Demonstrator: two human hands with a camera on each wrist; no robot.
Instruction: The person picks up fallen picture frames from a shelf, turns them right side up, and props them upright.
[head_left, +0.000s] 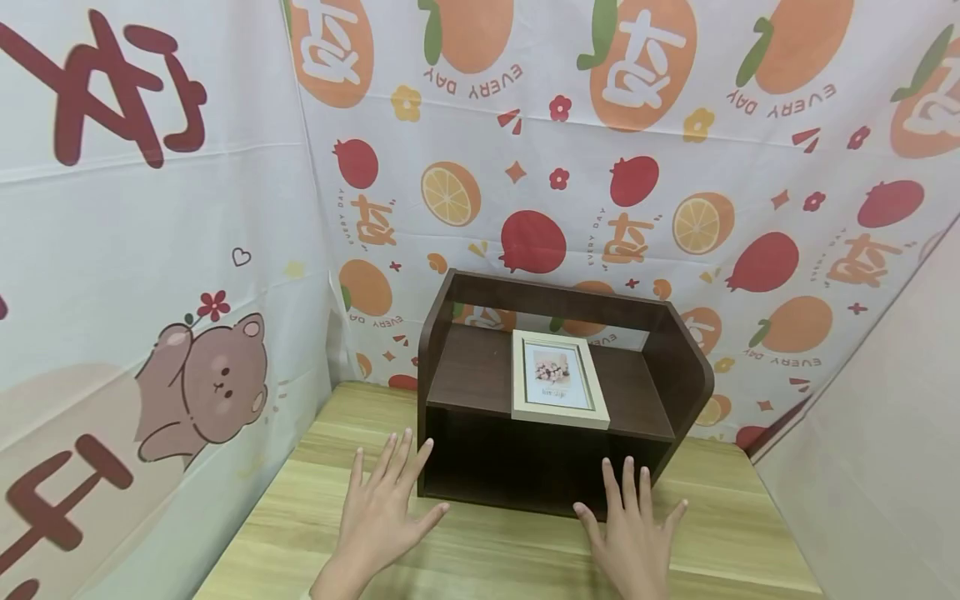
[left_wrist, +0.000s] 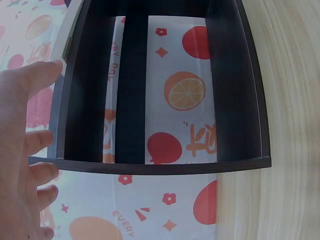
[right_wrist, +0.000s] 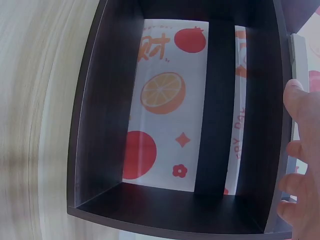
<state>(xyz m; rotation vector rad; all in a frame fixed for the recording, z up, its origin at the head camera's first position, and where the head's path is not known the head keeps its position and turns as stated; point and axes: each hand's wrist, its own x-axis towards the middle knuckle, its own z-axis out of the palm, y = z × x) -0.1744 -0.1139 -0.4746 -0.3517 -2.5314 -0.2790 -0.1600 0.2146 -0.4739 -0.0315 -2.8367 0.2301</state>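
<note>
Wooden table [head_left: 517, 554] before shelf [head_left: 678, 367]

Left hand [head_left: 384, 508] flat, fingers spread, right hand [head_left: 632, 533] likewise

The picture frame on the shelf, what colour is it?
The picture frame is cream white, best seen in the head view.

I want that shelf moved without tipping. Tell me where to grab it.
Probably grip the shelf by its two upright side panels, one hand from each side: left hand on the left panel, right hand on the right. The frame lies loose on the upper board, so keep it level.
</note>
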